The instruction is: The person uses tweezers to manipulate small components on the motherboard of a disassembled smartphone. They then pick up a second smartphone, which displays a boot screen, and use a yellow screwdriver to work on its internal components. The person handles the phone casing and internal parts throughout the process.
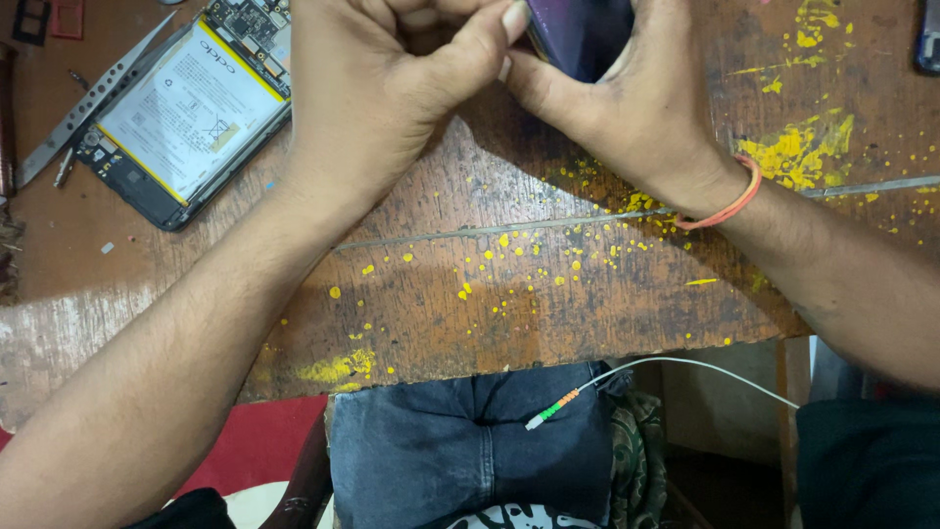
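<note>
Both my hands meet at the top centre over a worn wooden table (548,294) spattered with yellow paint. My right hand (636,108), with an orange band on its wrist, wraps around a dark purple phone back cover (578,34). My left hand (382,93) is curled beside it, its thumb pressing against the cover's left edge. The top of the cover is cut off by the frame. An opened phone (186,113) with a white battery and bare circuit board lies flat at the upper left, apart from both hands.
Metal tweezers (88,103) lie left of the opened phone. A dark phone corner (928,39) shows at the top right. A white cable (627,377) with an orange and green tip hangs over my jeans below the table's near edge.
</note>
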